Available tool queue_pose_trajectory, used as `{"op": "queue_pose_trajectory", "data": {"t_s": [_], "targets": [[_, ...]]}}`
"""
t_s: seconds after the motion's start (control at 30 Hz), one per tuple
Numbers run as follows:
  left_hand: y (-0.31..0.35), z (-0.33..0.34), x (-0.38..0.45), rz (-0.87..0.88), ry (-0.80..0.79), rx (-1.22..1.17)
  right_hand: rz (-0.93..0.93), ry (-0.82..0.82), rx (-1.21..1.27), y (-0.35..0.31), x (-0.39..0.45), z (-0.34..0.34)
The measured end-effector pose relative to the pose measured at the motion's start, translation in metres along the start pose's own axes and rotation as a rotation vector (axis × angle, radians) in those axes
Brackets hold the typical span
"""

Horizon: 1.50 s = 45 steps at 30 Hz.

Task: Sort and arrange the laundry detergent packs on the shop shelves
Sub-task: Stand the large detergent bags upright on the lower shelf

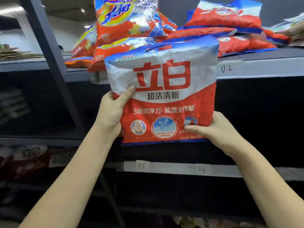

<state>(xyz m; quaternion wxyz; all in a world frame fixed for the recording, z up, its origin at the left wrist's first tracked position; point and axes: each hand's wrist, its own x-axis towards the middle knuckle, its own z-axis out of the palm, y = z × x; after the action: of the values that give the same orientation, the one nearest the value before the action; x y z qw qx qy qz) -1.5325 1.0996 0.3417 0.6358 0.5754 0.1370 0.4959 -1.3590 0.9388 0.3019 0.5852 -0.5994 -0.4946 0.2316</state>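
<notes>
A red and white detergent pack [164, 102] with big red characters stands upright in front of the shelves, held up between both hands. My left hand [111, 112] grips its left edge, thumb on the front. My right hand [217, 129] grips its lower right corner, thumb pressed on the front. Behind it, on the top shelf [256, 68], lie orange packs [118, 30] in a loose heap on the left and red and blue packs [227, 22] stacked flat on the right.
A dark metal upright [54, 63] slants down the left side. The middle shelf [181, 168] carries labels 05 and a fainter one. A dim red pack [29, 158] lies on the lower left shelf. The compartment behind the held pack is dark.
</notes>
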Motion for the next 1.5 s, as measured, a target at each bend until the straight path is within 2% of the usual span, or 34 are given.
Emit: {"op": "queue_pose_trajectory", "data": {"t_s": [0.27, 0.5, 0.6, 0.73, 0.83, 0.93, 1.2, 1.33, 1.4, 1.5], "targets": [[-0.08, -0.087, -0.004, -0.313, 0.112, 0.162, 0.319, -0.071, -0.057, 0.083, 0.008, 0.069], [-0.131, -0.128, 0.032, -0.375, 0.263, 0.185, 0.484, -0.123, -0.035, 0.138, 0.05, 0.104], [-0.14, -0.138, 0.059, -0.362, 0.361, 0.226, 0.48, -0.125, -0.02, 0.156, 0.083, 0.119], [-0.151, -0.154, 0.093, -0.312, 0.409, 0.252, 0.445, -0.154, 0.018, 0.168, 0.13, 0.139], [-0.165, -0.163, 0.115, -0.249, 0.467, 0.283, 0.412, -0.136, -0.025, 0.182, 0.154, 0.153], [-0.185, -0.175, 0.127, -0.281, 0.568, 0.35, 0.373, -0.132, -0.087, 0.195, 0.16, 0.163], [-0.232, -0.178, 0.098, -0.346, 0.562, 0.502, 0.334, -0.073, -0.158, 0.206, 0.152, 0.171], [-0.239, -0.165, 0.061, -0.298, 0.551, 0.72, 0.332, 0.016, -0.213, 0.204, 0.137, 0.175], [-0.237, -0.157, 0.043, -0.329, 0.497, 0.854, 0.349, 0.028, -0.268, 0.203, 0.126, 0.173], [-0.234, -0.15, 0.024, -0.474, 0.362, 1.031, 0.402, 0.045, -0.376, 0.204, 0.108, 0.168]]}}
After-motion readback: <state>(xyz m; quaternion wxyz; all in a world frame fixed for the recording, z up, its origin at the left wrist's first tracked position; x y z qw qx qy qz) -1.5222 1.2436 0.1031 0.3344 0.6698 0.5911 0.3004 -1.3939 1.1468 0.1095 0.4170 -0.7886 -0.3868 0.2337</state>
